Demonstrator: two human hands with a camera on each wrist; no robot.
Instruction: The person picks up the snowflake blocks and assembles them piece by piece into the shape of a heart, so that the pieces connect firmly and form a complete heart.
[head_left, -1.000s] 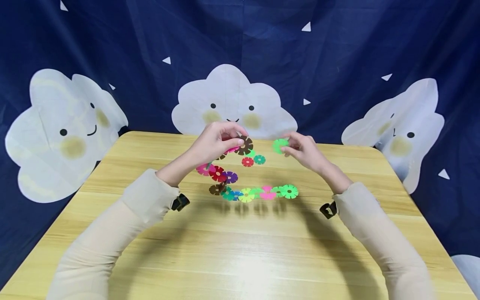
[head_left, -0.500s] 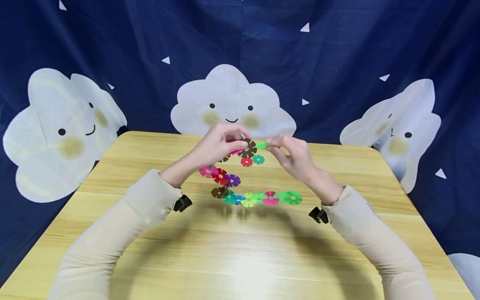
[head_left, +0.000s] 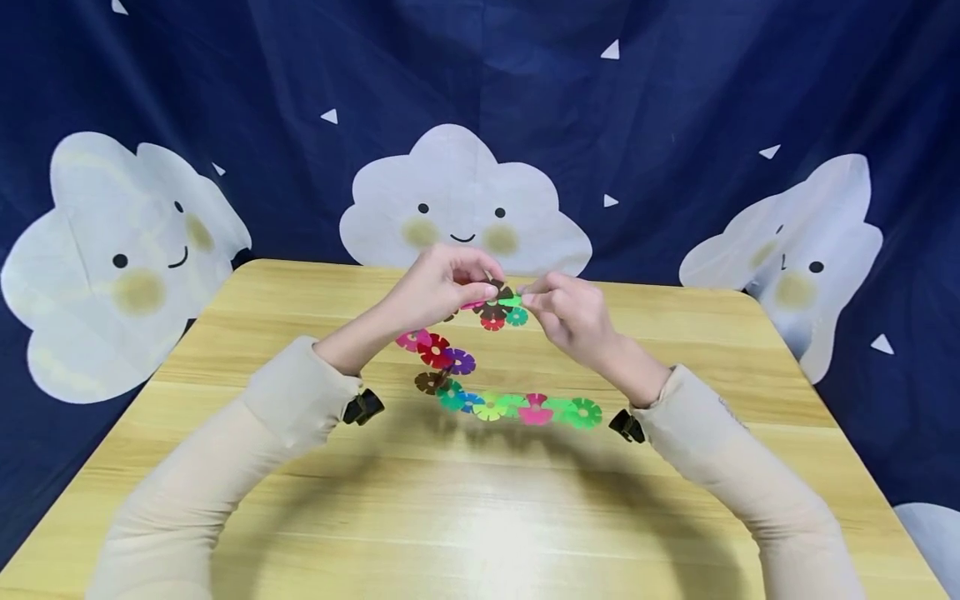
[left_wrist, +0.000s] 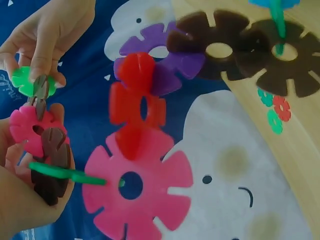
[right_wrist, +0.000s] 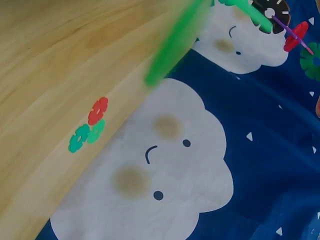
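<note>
A chain of slotted plastic flower discs hangs in a curve from my left hand point(head_left: 442, 287). That hand grips the chain at its upper end, close to a brown disc point(head_left: 495, 292). My right hand point(head_left: 573, 321) pinches a green disc point(head_left: 512, 301) that meets the brown one edge-on; how deep the slots engage cannot be told. In the left wrist view, the green disc point(left_wrist: 22, 82) touches the brown one, with a pink disc point(left_wrist: 22, 125) below. The chain runs through red point(head_left: 435, 351) and purple discs to a green end disc point(head_left: 585, 412). My right hand is outside the right wrist view.
Loose red point(right_wrist: 98, 111), teal point(right_wrist: 78, 139) and light green point(right_wrist: 96, 131) discs lie on the wooden table point(head_left: 375, 517) near its far edge. Beyond stands a dark blue curtain point(head_left: 480, 75) with cloud prints. The chain's lower run hangs above the table between my forearms.
My right hand has moved left, bringing the green disc from apart to contact with the brown disc. The left hand stays nearly in place. The chain's lower end has swung a little nearer.
</note>
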